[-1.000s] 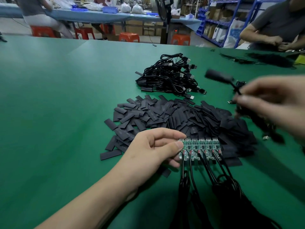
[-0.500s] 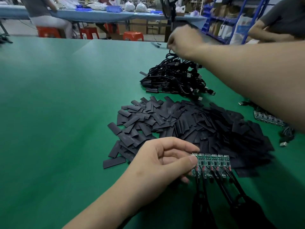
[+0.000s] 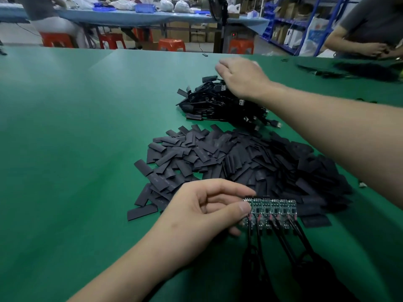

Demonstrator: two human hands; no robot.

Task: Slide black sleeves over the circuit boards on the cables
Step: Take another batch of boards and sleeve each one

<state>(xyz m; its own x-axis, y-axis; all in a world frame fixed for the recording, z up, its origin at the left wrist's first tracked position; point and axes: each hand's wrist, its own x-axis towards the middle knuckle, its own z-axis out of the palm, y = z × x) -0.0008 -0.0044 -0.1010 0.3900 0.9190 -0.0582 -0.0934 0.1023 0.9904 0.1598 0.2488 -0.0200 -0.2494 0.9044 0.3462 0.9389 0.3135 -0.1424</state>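
Observation:
My left hand pinches the left end of a strip of green circuit boards between thumb and fingers, low over the table. Black cables run from the boards toward me. Just beyond lies a wide heap of flat black sleeves. My right hand reaches far over a pile of black cables with USB plugs; its fingers are extended and blurred, and I see nothing in them. My right forearm crosses above the right side of the sleeve heap.
The green table stretches bare to the left. Another person works at the far right corner, with a second dark heap before them. Orange stools and a blue-covered bench stand beyond the far edge.
My right hand carried a sleeved cable from the right side out to the far cable pile and now hovers over it with nothing visible in it. My left hand has kept hold of the board strip.

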